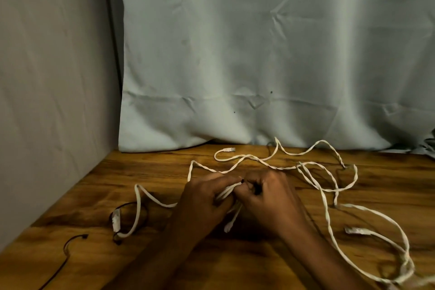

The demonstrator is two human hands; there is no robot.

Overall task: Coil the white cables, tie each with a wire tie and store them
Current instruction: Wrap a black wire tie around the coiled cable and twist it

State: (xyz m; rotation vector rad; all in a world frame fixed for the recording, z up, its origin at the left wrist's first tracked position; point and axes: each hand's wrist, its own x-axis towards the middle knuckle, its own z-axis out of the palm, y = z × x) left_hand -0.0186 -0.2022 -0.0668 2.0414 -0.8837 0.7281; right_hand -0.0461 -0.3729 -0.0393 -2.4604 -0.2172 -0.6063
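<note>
Long flat white cables [327, 198] sprawl in loose loops across the wooden table [235, 261], mostly to the right and behind my hands. One clear plug [229, 149] lies near the curtain, another plug [353, 230] at the right. My left hand [202, 202] and my right hand [270, 198] meet at the table's middle, both closed on a small bundle of folded white cable [227, 192]. A dark wire tie end [257, 188] pokes out between my right fingers. A cable end [228, 227] hangs below the bundle.
A black wire tie [70, 243] lies at the front left. Another black tie [128, 219] rings a cable loop and a white tag [116, 219] at left. A grey curtain [259, 66] hangs behind the table; a wall [51, 101] closes the left side.
</note>
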